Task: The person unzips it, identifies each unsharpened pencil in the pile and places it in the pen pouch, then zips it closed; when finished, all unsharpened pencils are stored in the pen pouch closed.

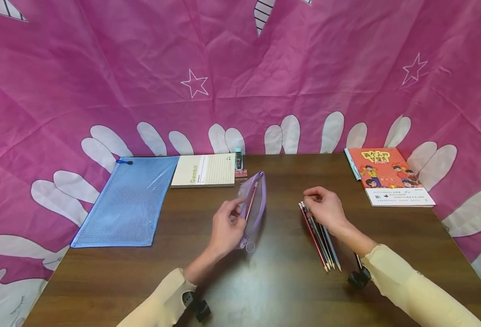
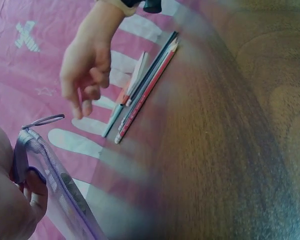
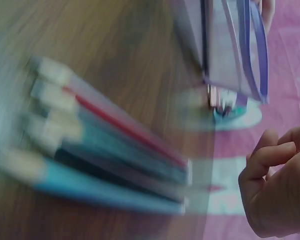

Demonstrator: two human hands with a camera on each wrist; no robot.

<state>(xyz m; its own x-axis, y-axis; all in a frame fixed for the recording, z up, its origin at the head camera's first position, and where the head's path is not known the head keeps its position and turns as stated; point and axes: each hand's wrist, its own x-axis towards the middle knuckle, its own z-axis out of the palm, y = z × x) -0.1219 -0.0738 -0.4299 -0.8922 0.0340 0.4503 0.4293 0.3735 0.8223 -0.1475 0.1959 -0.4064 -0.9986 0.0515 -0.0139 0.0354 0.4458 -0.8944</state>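
Purple mesh makes up the zip pouch (image 1: 264, 200) we see gripped at its side by the left hand (image 1: 227, 227), thumb and fingers bent on it, left of the pencils (image 1: 321, 240). The right hand (image 1: 328, 209) hangs over their eraser ends, fingers loosely bent, holding nothing. We count one red pencil (image 1: 251, 201) inside the pouch, at least four pencils on the wooden table (image 1: 289, 290), one Gambit notebook (image 1: 220, 169), one blue mesh zip bag (image 1: 130, 204) and one orange-red picture book (image 1: 389, 170).
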